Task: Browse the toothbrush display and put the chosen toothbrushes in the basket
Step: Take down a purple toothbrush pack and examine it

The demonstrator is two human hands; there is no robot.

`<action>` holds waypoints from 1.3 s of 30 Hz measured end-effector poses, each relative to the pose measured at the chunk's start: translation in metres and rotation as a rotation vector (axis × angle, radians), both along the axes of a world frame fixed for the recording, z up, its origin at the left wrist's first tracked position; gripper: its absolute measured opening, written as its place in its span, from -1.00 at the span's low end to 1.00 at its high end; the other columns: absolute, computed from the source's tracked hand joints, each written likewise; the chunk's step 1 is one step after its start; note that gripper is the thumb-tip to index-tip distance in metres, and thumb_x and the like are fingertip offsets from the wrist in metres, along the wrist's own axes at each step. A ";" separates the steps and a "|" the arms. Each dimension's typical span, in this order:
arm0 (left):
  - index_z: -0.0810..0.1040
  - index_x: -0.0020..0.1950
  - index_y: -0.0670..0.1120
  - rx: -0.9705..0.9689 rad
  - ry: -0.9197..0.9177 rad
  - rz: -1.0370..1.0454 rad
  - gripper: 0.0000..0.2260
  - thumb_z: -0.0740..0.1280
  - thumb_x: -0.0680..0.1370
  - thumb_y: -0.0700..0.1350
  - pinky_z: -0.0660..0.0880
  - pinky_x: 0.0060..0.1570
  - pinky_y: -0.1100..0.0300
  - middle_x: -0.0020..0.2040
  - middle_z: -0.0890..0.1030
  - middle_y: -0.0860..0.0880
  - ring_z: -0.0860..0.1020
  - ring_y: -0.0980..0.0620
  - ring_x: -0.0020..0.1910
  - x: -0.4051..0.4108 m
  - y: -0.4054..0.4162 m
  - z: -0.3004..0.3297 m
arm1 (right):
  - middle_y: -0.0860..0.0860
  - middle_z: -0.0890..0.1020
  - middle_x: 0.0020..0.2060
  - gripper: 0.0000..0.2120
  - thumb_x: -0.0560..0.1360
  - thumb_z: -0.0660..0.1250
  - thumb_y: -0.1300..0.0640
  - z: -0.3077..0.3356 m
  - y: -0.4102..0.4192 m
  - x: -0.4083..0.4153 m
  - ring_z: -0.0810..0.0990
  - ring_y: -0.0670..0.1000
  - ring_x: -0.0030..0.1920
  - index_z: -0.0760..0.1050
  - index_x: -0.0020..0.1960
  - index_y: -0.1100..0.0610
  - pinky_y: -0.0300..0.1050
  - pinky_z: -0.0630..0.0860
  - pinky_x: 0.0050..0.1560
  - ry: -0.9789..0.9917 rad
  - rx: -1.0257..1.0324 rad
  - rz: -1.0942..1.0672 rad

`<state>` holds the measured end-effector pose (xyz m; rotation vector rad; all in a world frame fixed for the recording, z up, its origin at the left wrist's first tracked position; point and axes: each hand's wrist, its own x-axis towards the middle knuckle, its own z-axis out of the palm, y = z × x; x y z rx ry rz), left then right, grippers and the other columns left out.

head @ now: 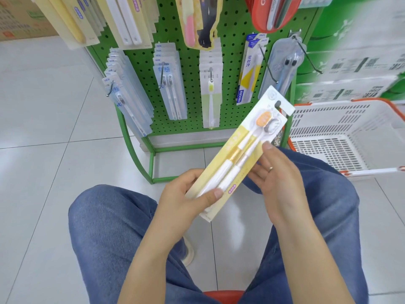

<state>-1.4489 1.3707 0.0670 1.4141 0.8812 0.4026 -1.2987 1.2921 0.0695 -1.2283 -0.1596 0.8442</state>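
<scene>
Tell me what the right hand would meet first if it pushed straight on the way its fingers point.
Probably the bottom edge of the green pegboard rack: the right hand points up-left behind the yellow two-toothbrush pack it holds. Depth is unclear.

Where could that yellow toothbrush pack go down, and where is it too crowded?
The white basket, right of the green pegboard rack, shows a bare floor inside. Open tile lies left of the rack. The rack face is crowded with hanging packs. Both hands, left hand and right hand, hold the yellow toothbrush pack.
</scene>
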 end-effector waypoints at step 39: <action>0.62 0.14 0.10 -0.141 -0.010 -0.052 -0.77 0.35 0.55 -0.17 0.53 -0.12 0.36 0.03 0.69 0.17 0.64 0.22 -0.08 -0.004 -0.008 -0.009 | -0.02 0.71 -0.10 -0.85 0.60 0.24 0.21 -0.015 0.006 -0.010 0.67 -0.07 -0.14 0.58 0.04 0.09 -0.17 0.61 -0.13 -0.043 -0.064 -0.003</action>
